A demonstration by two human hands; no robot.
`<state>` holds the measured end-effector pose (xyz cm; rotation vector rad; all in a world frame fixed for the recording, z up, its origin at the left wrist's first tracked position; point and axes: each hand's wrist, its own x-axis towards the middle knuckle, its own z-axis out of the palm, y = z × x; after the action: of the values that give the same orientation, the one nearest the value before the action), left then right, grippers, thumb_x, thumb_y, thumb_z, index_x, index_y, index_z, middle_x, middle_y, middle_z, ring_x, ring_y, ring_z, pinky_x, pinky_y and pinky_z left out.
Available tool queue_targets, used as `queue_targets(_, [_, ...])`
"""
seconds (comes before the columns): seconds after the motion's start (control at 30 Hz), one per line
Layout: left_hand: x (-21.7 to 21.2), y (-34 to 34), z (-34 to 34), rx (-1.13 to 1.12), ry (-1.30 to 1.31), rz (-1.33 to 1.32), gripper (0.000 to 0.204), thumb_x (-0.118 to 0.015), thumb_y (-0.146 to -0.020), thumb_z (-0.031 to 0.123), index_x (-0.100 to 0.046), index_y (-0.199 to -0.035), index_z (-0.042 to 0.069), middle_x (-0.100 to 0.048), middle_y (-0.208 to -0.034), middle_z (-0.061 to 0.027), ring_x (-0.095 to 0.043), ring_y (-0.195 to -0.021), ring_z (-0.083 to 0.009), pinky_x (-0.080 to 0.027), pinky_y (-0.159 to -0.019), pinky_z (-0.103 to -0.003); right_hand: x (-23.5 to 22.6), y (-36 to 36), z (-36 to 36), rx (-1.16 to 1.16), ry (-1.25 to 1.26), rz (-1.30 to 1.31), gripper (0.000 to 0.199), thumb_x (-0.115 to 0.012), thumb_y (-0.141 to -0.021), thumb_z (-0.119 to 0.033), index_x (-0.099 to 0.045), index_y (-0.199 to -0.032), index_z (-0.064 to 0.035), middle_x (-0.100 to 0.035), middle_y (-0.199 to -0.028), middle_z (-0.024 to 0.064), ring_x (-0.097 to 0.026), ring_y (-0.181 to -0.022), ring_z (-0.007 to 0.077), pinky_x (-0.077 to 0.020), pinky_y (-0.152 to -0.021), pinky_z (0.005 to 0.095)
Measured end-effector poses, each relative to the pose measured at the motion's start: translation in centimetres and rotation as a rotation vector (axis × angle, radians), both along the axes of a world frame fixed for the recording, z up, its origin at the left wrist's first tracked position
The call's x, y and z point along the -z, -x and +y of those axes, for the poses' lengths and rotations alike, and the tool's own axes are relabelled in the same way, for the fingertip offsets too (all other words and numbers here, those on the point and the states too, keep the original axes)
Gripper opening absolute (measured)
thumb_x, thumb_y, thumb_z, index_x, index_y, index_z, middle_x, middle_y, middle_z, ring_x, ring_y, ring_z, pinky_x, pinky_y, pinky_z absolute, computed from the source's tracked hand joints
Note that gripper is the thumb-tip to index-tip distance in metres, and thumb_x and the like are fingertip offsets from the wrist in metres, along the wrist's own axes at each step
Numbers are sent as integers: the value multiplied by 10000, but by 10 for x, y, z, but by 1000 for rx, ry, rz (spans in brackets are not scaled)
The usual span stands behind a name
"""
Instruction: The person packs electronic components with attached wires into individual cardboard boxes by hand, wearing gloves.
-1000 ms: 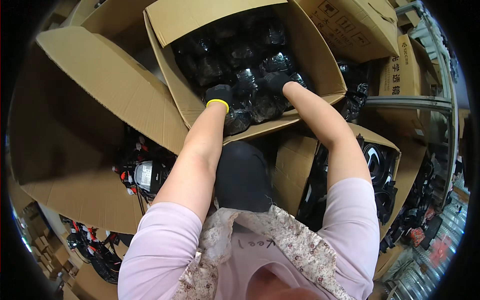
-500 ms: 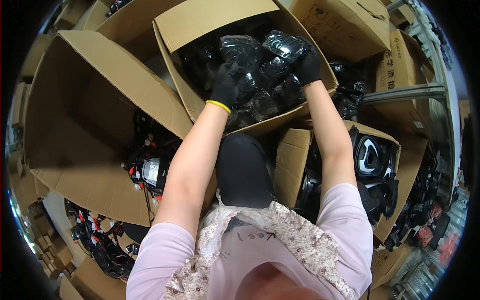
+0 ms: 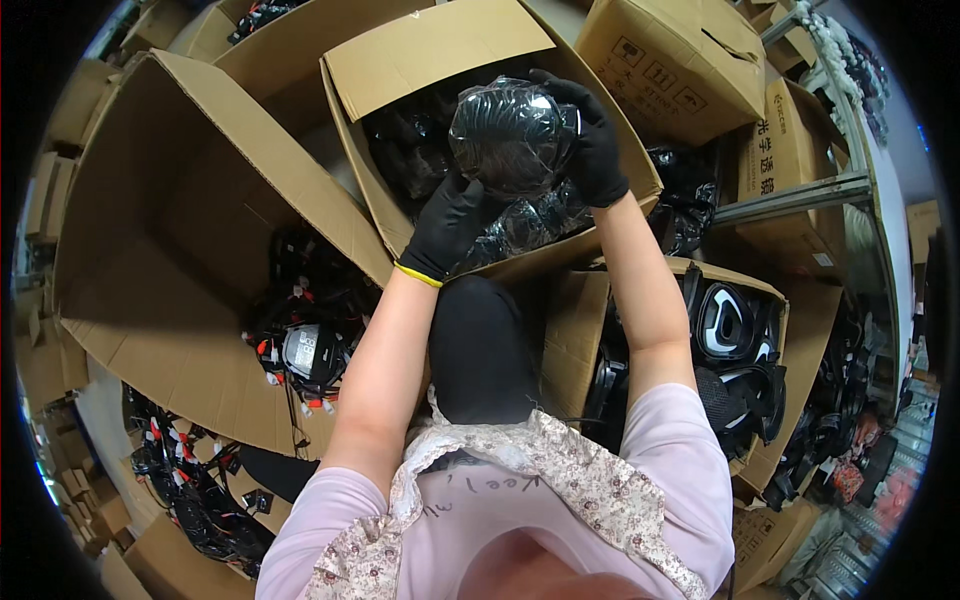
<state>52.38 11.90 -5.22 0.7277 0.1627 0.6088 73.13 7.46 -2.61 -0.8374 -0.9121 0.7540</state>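
The left hand and right hand, both black-gloved, grip from 2 sides, fingers partly curled. The right sits higher, its fingertips bending leftward. The left forearm and right forearm stretch forward, bare.

Head-worn fisheye view, steeply downward, near the open carton

Both hands black-gloved. Right hand grips right side of a film-wrapped black pack; left hand, yellow cuff, at its lower left. Pack held over open carton with more wrapped packs inside. Left: big open carton, dark wired parts. Right: smaller box, black-and-white parts. Metal rail at far right.
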Motion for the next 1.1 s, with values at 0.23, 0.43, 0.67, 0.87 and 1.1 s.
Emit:
queue_targets(0.23, [17, 8, 8, 89, -473, 713, 627, -601, -960, 337, -344, -1441, 29, -586, -1262, -139, -566, -1167, -242, -441, -996, -336, 12, -4, -9, -240, 303, 23, 632, -620, -909, -139, -336, -1460, -18, -408, -1455, 170, -455, -1295, 216, -407, -1046, 320])
queue_targets(0.43, [43, -1, 8, -475, -713, 867, 806, -714, -850, 433, -371, -1394, -53, -515, -1308, -189, -521, -1191, -255, -431, -1007, -342, 38, 3, -5, -242, 564, -247, 720, -654, -859, -122, -301, -1480, -29, -417, -1445, 146, -471, -1270, 194, -415, -1030, 317])
queue_targets(0.67, [38, -20, 58, 158, -181, 638, 419, -710, -872, 278, -626, -1158, -16, -664, -1038, -80, -634, -906, -148, -514, -826, -260, 56, -30, 17, -367, 588, -90, 642, -671, -882, -217, -388, -1433, -49, -627, -1101, 115, -601, -1034, 181, -500, -890, 292])
queue_targets(0.87, [128, -60, 91, -140, -1173, 816, 375, -591, -947, 305, -630, -1185, 19, -684, -1074, -101, -631, -940, -216, -505, -846, -320, 160, -81, 54, -237, 594, 568, 276, -585, -940, -152, -587, -1191, -36, -625, -1092, 93, -602, -972, 168, -516, -853, 302])
queue_targets(1.1, [204, -60, 169, -666, -819, 824, 434, -679, -823, 130, -599, -1239, 33, -659, -1114, -209, -631, -1025, -358, -502, -895, -376, 222, -57, 117, 71, 666, 605, 235, -588, -940, -137, -621, -1172, -111, -533, -695, 33, -515, -644, 118, -465, -640, 255])
